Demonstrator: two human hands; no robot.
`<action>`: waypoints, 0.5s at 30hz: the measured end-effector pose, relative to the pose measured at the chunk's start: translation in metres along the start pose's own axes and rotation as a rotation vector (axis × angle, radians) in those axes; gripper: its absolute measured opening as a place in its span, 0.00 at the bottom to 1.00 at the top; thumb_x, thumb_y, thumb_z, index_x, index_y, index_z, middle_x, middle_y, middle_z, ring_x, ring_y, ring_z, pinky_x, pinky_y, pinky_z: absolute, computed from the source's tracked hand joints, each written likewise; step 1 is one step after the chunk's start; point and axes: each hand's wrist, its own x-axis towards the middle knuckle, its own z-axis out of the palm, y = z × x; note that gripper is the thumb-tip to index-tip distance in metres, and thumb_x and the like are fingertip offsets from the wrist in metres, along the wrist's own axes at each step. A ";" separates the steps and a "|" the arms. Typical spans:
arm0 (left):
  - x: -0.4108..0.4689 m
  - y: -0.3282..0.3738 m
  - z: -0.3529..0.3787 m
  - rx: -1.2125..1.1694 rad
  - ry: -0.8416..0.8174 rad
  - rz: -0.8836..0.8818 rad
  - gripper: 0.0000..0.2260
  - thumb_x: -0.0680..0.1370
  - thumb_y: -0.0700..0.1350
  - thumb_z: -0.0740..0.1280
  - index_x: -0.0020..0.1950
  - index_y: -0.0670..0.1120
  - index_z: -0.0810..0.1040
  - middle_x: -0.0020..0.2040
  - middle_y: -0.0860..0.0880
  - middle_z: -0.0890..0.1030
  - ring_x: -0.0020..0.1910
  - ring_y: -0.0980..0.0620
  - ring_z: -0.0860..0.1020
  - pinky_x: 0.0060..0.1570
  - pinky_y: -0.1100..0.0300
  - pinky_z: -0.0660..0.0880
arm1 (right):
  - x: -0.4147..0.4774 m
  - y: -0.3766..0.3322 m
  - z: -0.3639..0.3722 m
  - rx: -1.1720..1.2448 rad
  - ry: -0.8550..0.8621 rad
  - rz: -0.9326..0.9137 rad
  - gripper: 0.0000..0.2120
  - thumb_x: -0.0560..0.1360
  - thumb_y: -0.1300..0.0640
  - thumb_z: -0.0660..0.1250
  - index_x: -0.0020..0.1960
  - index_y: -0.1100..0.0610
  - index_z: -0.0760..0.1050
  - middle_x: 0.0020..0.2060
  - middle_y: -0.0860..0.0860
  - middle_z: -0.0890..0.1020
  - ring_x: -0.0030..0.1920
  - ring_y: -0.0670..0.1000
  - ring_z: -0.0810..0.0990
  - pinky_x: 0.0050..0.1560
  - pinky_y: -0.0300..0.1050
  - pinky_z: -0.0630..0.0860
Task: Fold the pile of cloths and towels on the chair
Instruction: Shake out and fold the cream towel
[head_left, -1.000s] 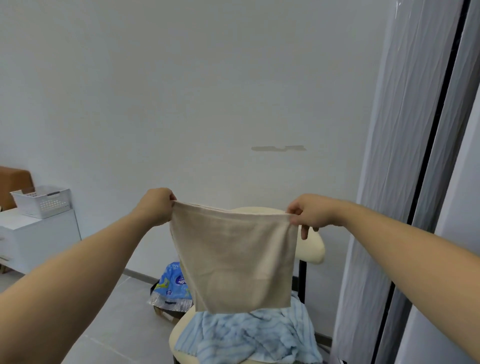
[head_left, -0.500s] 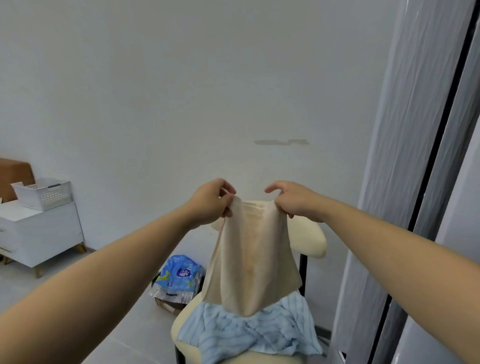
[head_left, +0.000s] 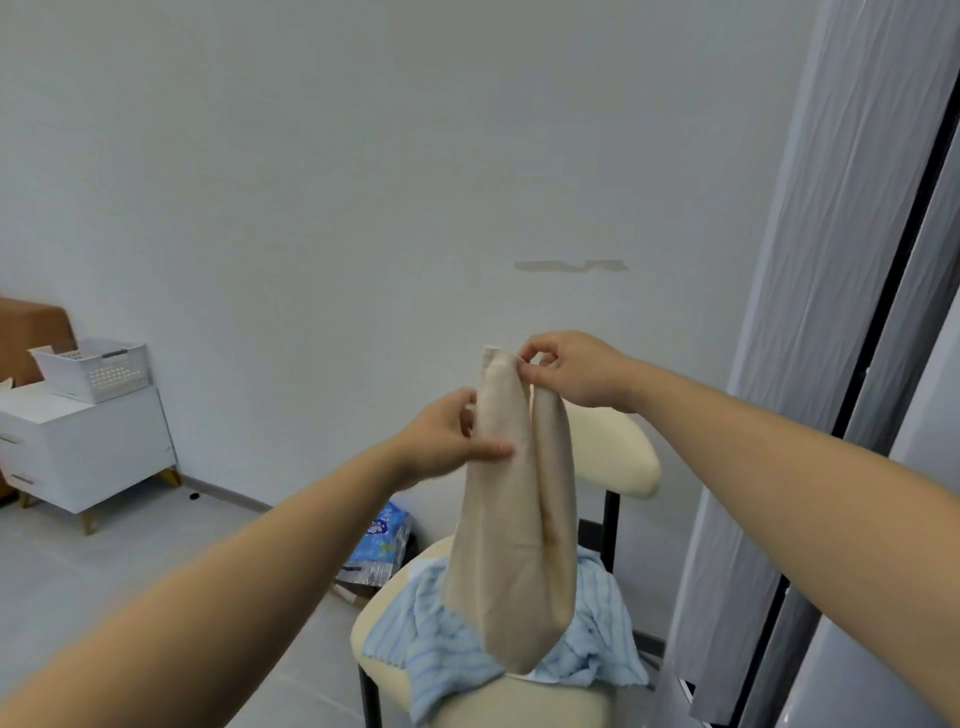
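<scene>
Cream chair (head_left: 615, 460) sits lower centre-right of the frame, with a blue striped towel (head_left: 447, 649) crumpled on its seat. The beige cloth (head_left: 511, 545) hangs doubled over above it, mid-frame. Right hand (head_left: 571, 371) pinches its top edge with thumb and fingertips. Left hand (head_left: 441, 441), a bit lower, pinches the cloth's left side.

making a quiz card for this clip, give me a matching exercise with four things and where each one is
Things:
1 beige cloth
2 blue striped towel
3 white basket
4 blue packet

Places:
a on the floor beside the chair
b held up by the left hand and right hand
c on top of the white cabinet
d lying on the chair seat

Pairs: 1-b, 2-d, 3-c, 4-a
</scene>
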 end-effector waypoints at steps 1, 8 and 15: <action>-0.005 -0.011 0.007 0.019 -0.052 -0.026 0.19 0.70 0.41 0.79 0.56 0.50 0.76 0.43 0.56 0.84 0.42 0.64 0.81 0.43 0.66 0.78 | 0.001 0.000 -0.002 -0.010 0.017 -0.008 0.09 0.80 0.47 0.66 0.52 0.51 0.80 0.39 0.49 0.75 0.39 0.46 0.73 0.39 0.40 0.71; -0.028 -0.100 0.040 0.368 -0.125 -0.250 0.12 0.66 0.48 0.74 0.47 0.46 0.81 0.45 0.48 0.85 0.48 0.49 0.83 0.50 0.52 0.80 | 0.005 0.008 -0.017 -0.043 0.151 0.010 0.08 0.81 0.48 0.64 0.52 0.51 0.79 0.37 0.44 0.73 0.39 0.42 0.71 0.37 0.38 0.66; -0.025 -0.127 0.023 0.535 0.069 -0.237 0.06 0.77 0.39 0.60 0.52 0.44 0.73 0.46 0.48 0.78 0.46 0.46 0.76 0.43 0.55 0.69 | 0.004 0.032 -0.027 -0.168 0.224 0.138 0.10 0.82 0.50 0.61 0.53 0.54 0.78 0.44 0.49 0.77 0.48 0.52 0.75 0.43 0.44 0.69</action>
